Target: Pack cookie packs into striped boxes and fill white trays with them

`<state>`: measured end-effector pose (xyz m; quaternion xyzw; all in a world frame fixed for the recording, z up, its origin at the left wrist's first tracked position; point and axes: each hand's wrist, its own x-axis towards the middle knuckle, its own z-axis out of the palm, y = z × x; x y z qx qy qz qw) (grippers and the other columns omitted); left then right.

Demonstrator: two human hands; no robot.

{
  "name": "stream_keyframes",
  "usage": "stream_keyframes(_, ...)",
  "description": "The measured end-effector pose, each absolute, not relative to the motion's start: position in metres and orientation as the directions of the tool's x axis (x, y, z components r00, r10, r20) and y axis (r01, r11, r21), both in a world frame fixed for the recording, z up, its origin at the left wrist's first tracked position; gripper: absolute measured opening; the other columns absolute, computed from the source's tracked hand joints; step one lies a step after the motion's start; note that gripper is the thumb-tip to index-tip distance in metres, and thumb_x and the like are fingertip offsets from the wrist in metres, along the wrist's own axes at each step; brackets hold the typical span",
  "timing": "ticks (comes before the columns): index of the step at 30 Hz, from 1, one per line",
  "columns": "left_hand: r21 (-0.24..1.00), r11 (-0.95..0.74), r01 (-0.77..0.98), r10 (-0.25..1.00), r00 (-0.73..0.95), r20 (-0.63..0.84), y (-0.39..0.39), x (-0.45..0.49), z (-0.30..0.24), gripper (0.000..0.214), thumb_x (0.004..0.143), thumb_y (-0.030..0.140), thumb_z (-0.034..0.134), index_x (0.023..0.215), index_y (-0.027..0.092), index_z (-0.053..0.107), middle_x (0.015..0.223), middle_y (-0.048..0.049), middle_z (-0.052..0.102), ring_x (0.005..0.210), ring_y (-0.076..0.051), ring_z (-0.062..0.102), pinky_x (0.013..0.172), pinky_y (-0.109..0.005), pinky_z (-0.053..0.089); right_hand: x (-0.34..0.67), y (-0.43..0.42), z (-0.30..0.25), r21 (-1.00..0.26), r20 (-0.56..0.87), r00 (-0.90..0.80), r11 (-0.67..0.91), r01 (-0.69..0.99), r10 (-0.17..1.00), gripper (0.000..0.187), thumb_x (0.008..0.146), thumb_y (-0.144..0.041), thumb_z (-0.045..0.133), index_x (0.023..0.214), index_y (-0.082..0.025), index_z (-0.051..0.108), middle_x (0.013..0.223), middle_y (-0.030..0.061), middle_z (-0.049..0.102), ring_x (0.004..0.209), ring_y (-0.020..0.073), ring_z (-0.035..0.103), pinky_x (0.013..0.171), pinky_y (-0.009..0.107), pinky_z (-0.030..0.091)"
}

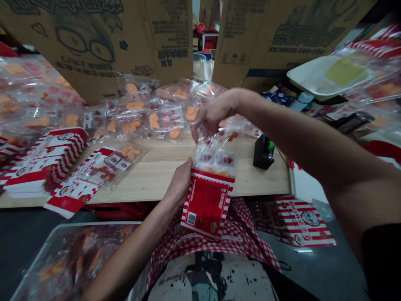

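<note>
My left hand (181, 179) is closed on the left edge of a red printed card pack (205, 202) with striped sides and a barcode, over the table's front edge. Above the pack's top edge stands a clear plastic bag (216, 161) with small printed sachets and orange pieces in it. My right hand (214, 115) pinches the bag's upper part from above, fingers bent down. The bag's lower end is hidden by the pack. Left of my hands, a similar red-and-white card pack (79, 186) lies slanted with a clear bag over its upper end.
Many filled clear bags (134, 106) lie along the back. A stack of striped card packs (46, 156) is at left, a black tape dispenser (264, 152) at right. Large cardboard boxes (169, 29) stand behind. A tub of bags (56, 230) sits low left, a white basket (308, 75) far right.
</note>
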<state>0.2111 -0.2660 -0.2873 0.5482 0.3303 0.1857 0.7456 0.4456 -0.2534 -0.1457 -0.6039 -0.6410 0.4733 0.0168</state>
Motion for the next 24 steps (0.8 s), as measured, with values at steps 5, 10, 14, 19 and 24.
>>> stream_keyframes(5,0.945,0.312,0.100,0.702,0.645,-0.301,-0.255,0.202,-0.308,0.036,0.084,0.053,0.061,0.077,0.017,0.066,0.078,-0.0057,0.073,0.071,-0.020,0.064,0.068,-0.030,0.051,0.398,-0.271,-0.187,-0.652,-0.542,-0.409,-0.061,0.756,0.734,0.045,0.077,-0.001,0.064,0.119,-0.017,0.067,0.087,0.0004,0.071,0.067,0.0143,0.063,0.055,0.022,0.048)
stream_keyframes(10,0.903,0.423,0.075,0.731,0.561,-0.388,-0.246,0.188,-0.321,0.044,0.080,0.060,0.065,0.084,0.016,0.068,0.081,-0.0070,0.074,0.072,-0.021,0.067,0.068,-0.031,0.053,0.392,-0.311,-0.224,-0.537,-0.091,-0.089,0.027,0.843,0.992,0.035,0.090,-0.010,0.056,0.124,-0.016,0.061,0.091,0.0061,0.073,0.073,0.0166,0.062,0.068,0.028,0.048)
stream_keyframes(14,0.884,0.466,0.023,0.729,0.556,-0.399,-0.250,0.187,-0.320,0.047,0.077,0.063,0.070,0.083,0.016,0.070,0.084,-0.0079,0.076,0.075,-0.021,0.069,0.072,-0.031,0.054,0.388,-0.329,-0.257,-0.595,0.003,-0.161,0.131,0.793,0.987,0.029,0.089,-0.006,0.050,0.105,-0.019,0.070,0.091,0.0037,0.075,0.075,0.0155,0.063,0.072,0.028,0.047)
stream_keyframes(19,0.851,0.524,0.016,0.702,0.557,-0.443,-0.253,0.190,-0.319,0.040,0.076,0.055,0.071,0.083,0.015,0.069,0.074,-0.0063,0.073,0.066,-0.019,0.067,0.064,-0.030,0.053,0.380,-0.332,-0.282,-0.625,-0.013,-0.235,0.176,0.761,0.972,0.033,0.089,-0.007,0.052,0.108,-0.023,0.074,0.103,0.0063,0.074,0.089,0.0194,0.065,0.082,0.033,0.051)
stream_keyframes(24,0.875,0.483,-0.017,0.709,0.594,-0.379,-0.251,0.188,-0.311,0.023,0.070,0.037,0.072,0.072,0.017,0.062,0.064,0.0003,0.066,0.057,-0.014,0.059,0.060,-0.025,0.048,0.371,-0.332,-0.282,-0.557,0.119,-0.175,0.211,0.803,0.977,0.040,0.089,-0.007,0.051,0.120,-0.023,0.071,0.100,0.0088,0.068,0.090,0.0222,0.062,0.082,0.035,0.050)
